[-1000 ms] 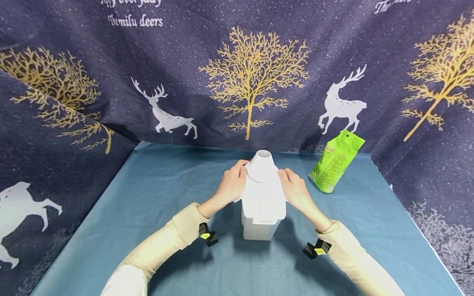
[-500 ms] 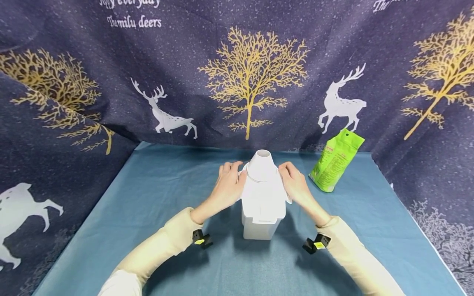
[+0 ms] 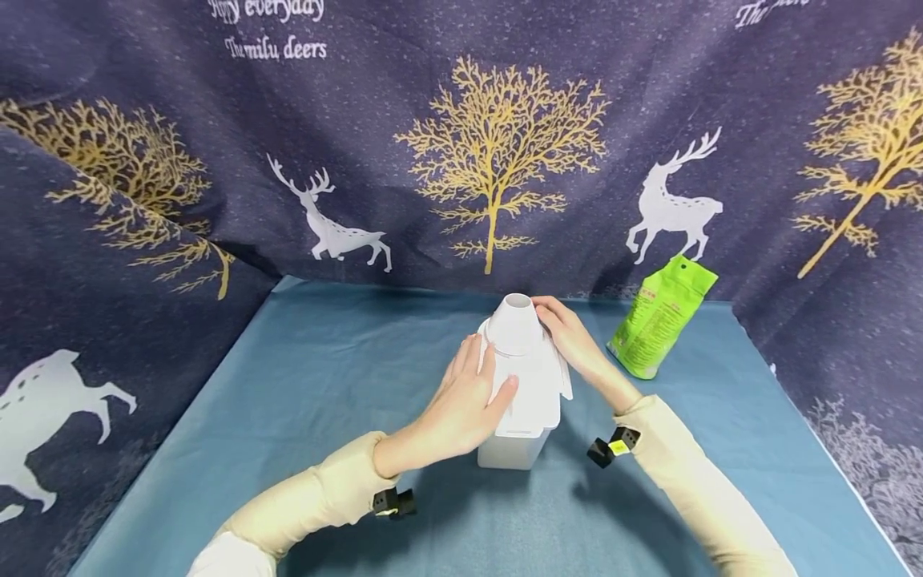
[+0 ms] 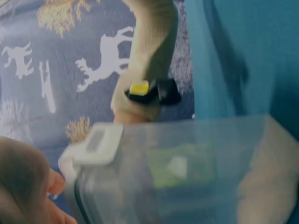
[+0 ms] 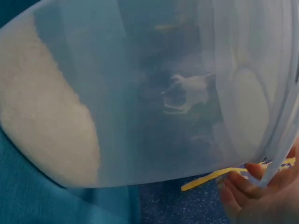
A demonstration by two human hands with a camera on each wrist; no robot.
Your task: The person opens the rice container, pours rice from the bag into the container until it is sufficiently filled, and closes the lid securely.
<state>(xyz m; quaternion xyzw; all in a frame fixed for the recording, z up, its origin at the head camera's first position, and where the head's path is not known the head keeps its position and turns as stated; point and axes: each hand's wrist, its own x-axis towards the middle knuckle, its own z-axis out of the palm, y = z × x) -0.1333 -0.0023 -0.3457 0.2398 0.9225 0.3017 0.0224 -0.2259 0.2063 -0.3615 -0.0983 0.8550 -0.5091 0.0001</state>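
Note:
A translucent container (image 3: pixel 508 454) stands upright on the table, with a white lid (image 3: pixel 530 385) and a white cone-shaped spout (image 3: pixel 513 327) on top. White grains, perhaps rice (image 5: pixel 46 107), fill its lower part. My left hand (image 3: pixel 457 405) lies over the lid's near left side, fingers straight and thumb spread apart. At the far right corner my right hand (image 3: pixel 575 340) touches the lid's edge behind the cone. A side flap of the lid (image 3: pixel 566 377) stands out on the right, beneath that hand. In the left wrist view a white latch (image 4: pixel 99 145) sits at the lid's edge.
A bright green printed bag (image 3: pixel 659 320) stands at the right rear of the blue-covered table (image 3: pixel 324 361). Behind the table hangs a dark blue cloth (image 3: pixel 404 96) printed with deer and trees.
My left hand has left the lid's left side and moved nearer, its fingers now straightened over the lid. My right hand has slid towards the far corner. The container has stayed in place.

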